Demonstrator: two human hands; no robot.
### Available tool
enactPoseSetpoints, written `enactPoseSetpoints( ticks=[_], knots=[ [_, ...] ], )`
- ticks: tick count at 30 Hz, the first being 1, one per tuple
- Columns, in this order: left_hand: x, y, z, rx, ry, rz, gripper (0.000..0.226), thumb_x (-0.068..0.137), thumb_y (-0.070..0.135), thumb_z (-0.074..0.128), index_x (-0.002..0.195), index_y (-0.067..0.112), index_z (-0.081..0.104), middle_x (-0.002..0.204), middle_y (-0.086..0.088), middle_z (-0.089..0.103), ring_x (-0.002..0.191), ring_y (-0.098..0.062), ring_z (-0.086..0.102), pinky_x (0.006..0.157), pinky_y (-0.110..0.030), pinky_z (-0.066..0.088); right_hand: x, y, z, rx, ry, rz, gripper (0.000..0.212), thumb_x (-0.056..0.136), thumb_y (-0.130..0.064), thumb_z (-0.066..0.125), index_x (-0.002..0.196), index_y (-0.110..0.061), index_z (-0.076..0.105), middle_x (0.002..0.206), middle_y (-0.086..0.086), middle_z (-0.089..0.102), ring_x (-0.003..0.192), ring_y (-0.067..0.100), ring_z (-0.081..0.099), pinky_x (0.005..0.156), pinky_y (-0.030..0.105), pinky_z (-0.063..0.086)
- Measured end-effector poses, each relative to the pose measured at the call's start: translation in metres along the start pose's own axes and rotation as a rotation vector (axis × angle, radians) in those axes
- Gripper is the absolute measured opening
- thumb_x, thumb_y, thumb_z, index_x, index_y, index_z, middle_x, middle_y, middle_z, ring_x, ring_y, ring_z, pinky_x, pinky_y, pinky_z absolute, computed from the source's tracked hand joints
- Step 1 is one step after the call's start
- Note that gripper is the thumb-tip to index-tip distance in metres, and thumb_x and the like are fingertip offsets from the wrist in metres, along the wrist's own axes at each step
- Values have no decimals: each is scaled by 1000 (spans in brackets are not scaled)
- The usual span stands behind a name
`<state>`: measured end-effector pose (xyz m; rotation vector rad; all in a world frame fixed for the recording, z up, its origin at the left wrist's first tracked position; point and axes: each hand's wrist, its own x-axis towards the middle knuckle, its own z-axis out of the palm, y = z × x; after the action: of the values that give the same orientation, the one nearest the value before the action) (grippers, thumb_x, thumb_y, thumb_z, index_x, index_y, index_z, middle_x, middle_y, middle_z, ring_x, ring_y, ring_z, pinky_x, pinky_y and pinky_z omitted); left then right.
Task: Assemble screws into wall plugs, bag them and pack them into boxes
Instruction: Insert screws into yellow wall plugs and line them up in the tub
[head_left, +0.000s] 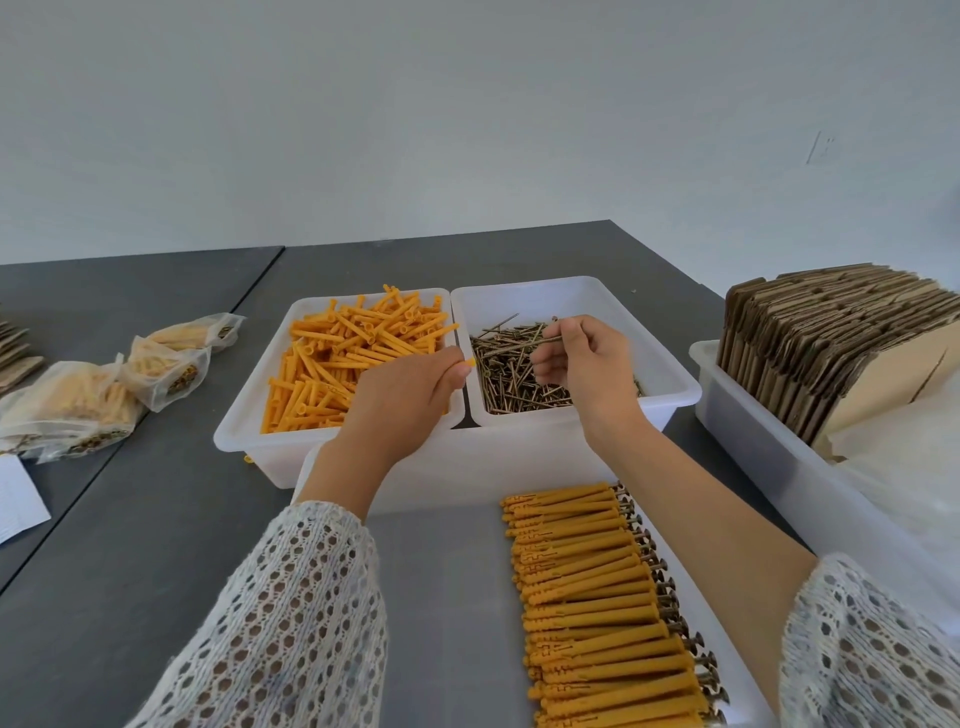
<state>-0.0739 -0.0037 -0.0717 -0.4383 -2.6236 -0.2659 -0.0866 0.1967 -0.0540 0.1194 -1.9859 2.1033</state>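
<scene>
Head view. Left hand (410, 387) sits over the near right corner of the left bin (244, 415), fingers curled, pinching an orange wall plug (470, 362) of which only the tip shows past the fingertips. That white bin is heaped with loose orange wall plugs (343, 358). Right hand (587, 364) hovers over the right bin (670, 364), fingers curled, pinching one screw (540, 343) by its shaft; the screw lies roughly level and points left toward the plug tip, the two near each other but apart. The right bin holds a loose pile of dark screws (514, 384) and stands touching the left bin, side by side on the grey tabletop (156, 519). Nearer the person, a shallow white tray (737, 670) carries a neat row of assembled plugs (587, 597), screw heads all toward the right. At far right, a long white tub (748, 441) holds flattened cardboard boxes (810, 348) standing on edge, with clear plastic behind them toward the near end. At left on the tabletop lie three filled clear bags (78, 410) of plug sets, just beside one another; a white sheet of paper (15, 499) lies at the left edge. Both forearms wear white open-knit sleeves (291, 623).
</scene>
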Motion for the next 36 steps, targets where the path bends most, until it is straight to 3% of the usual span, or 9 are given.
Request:
enactPoseSetpoints(
  ticks=[9, 16, 20, 23, 25, 27, 29, 31, 36],
  knots=[
    [-1, 7, -3, -18, -18, 26, 46, 101, 52, 16, 80, 22, 44, 66, 5, 50, 59, -17, 48, 52, -37, 41, -2, 3, 5, -47, -67, -11, 31, 106, -14, 37, 92, -4, 63, 70, 8, 68, 58, 14, 62, 58, 25, 55],
    [0, 5, -2, -36, -7, 15, 41, 105, 47, 22, 80, 23, 43, 68, 4, 53, 61, -18, 50, 53, -37, 41, 0, 3, 4, -41, 11, -17, 31, 106, -14, 38, 95, -2, 64, 69, 7, 67, 57, 13, 62, 56, 23, 55],
    [0, 10, -3, -33, -8, 52, 44, 103, 48, 19, 84, 21, 49, 69, 3, 54, 63, -19, 50, 55, -40, 43, -8, 1, 11, -101, -182, -27, 30, 105, -11, 38, 94, 0, 64, 68, 10, 67, 55, 14, 61, 55, 25, 54],
    [2, 20, -3, -68, 12, 37, 39, 106, 42, 24, 94, 20, 53, 72, 2, 56, 65, -20, 52, 58, -40, 44, -11, -3, 14, -149, -318, -51, 37, 107, -25, 34, 109, -2, 62, 69, 11, 69, 56, 16, 61, 56, 28, 52],
    [4, 27, -8, -213, 57, 9, 32, 107, 36, 29, 99, 17, 54, 70, 0, 54, 62, -22, 51, 58, -43, 44, -5, -5, 8, -120, -229, 14, 45, 107, -38, 24, 122, -13, 58, 70, 12, 70, 55, 18, 57, 57, 31, 49],
    [6, 36, -17, -421, 77, -14, 24, 107, 29, 34, 99, 14, 52, 70, -7, 55, 61, -23, 49, 59, -44, 42, 5, -5, -3, -73, -37, 79, 49, 106, -43, 19, 120, -16, 58, 64, 8, 67, 49, 14, 51, 53, 27, 46],
    [8, 48, -27, -605, 6, -31, 18, 106, 24, 38, 97, 17, 51, 71, -7, 59, 60, -17, 51, 59, -35, 44, 14, -3, -16, 16, 136, 150, 52, 107, -41, 20, 112, -10, 61, 58, 5, 60, 43, 10, 46, 48, 23, 42],
    [6, 61, -33, -689, -189, -45, 15, 105, 24, 44, 95, 19, 54, 76, 0, 66, 59, -8, 59, 55, -22, 47, 20, 0, -25, 101, 221, 200, 53, 107, -39, 20, 101, -7, 63, 56, 4, 57, 43, 11, 44, 50, 24, 41],
    [-8, 104, -19, -609, -585, 29, 8, 99, 25, 57, 94, 19, 61, 83, 2, 70, 65, -9, 70, 54, -21, 53, 28, 2, -33, 268, 289, 248, 51, 107, -33, 23, 85, -6, 61, 49, 3, 55, 45, 15, 43, 46, 23, 38]
  ],
)
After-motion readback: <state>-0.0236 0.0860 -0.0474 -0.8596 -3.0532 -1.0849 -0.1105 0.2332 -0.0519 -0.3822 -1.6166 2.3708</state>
